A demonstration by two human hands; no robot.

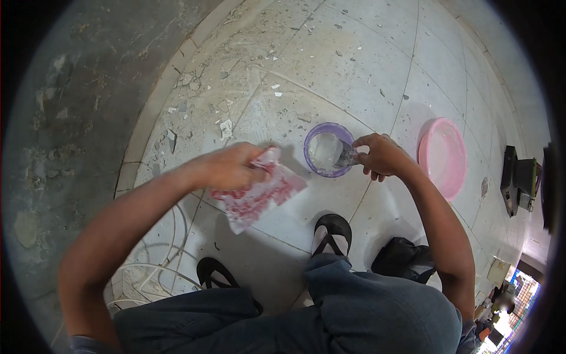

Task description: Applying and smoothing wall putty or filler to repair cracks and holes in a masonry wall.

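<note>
My left hand (236,167) is closed on a crumpled white cloth (259,197) with red patches, which hangs above the floor tiles. To its right, a small purple bowl (309,147) stands on the floor with whitish, wet-looking stuff inside. My right hand (384,156) is at the bowl's right rim. Its fingers pinch a grey flat scraper (346,155), whose end dips over the rim into the bowl. The fingers partly hide the scraper.
A pink basin (463,156) stands at the right. Broken chips (226,128) and dust litter the tiles ahead. Near my sandalled feet lie a black bag (401,259) and a pale looped cable (159,265). Dark boxy items (519,180) sit far right; a rough grey wall (71,118) rises left.
</note>
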